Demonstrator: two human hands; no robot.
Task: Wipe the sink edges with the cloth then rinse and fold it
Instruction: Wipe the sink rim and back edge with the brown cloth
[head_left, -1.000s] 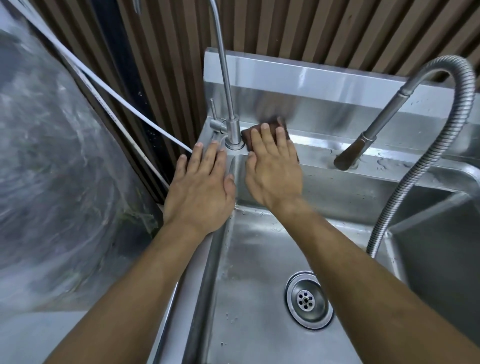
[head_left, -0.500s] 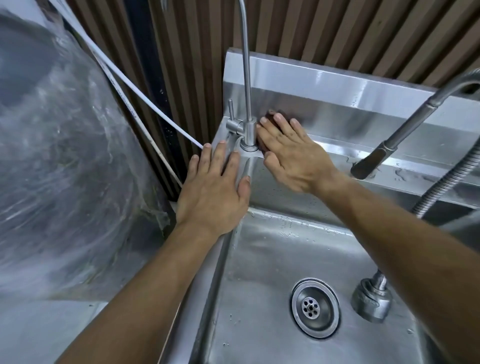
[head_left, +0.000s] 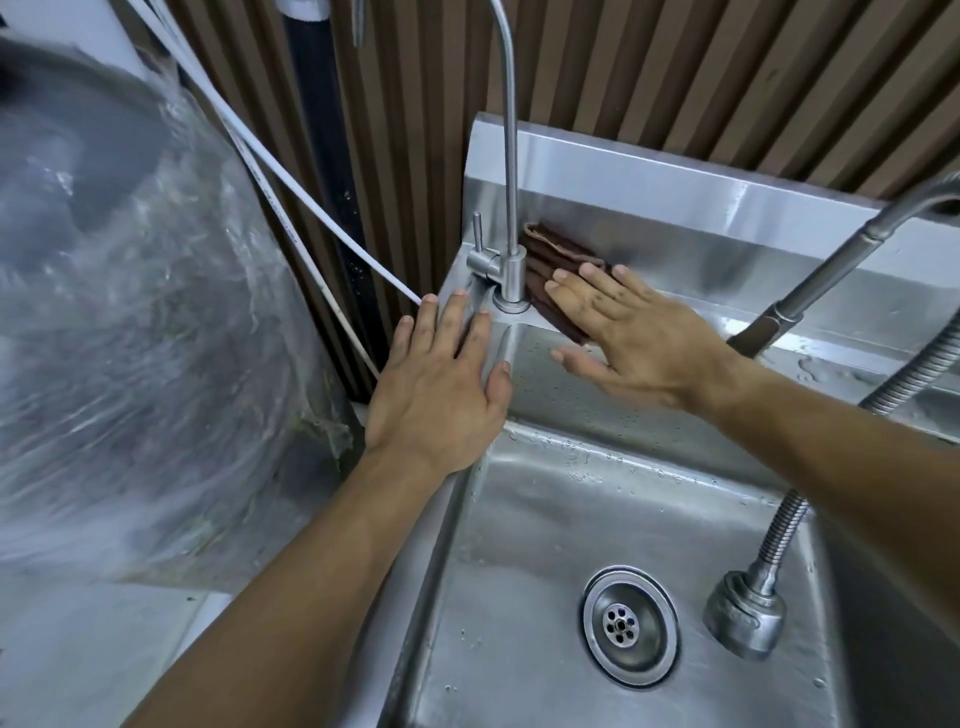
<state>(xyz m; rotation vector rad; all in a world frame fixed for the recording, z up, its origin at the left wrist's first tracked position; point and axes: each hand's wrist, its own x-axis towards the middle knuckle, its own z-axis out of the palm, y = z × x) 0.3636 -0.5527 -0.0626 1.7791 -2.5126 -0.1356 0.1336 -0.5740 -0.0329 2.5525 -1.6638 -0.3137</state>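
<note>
One brown cloth, folded into a thick pad, pressed on the back ledge of the steel sink just right of the slim filter tap, far edge riding up against the backsplash. Right hand laid flat over it, fingers straight, thumb hanging over the basin side of the ledge; pressing, not gripping. Left hand spread flat on the sink's left rim, just in front of the tap, fingers straight, holding nothing, seemingly bracing.

Wiping stage, apparently early: rinse and fold not yet done. To do it well: keep the palm's weight even over the pad, work the cloth tight round the tap base where grime collects, then sweep along the ledge away from the tap toward the pull-out sprayer arm, minding the droplets pooled there.

Basin below the tap holds no standing water, only scattered drops, the drain strainer, and the sprayer head on its flexible hose resting near the drain.
</note>
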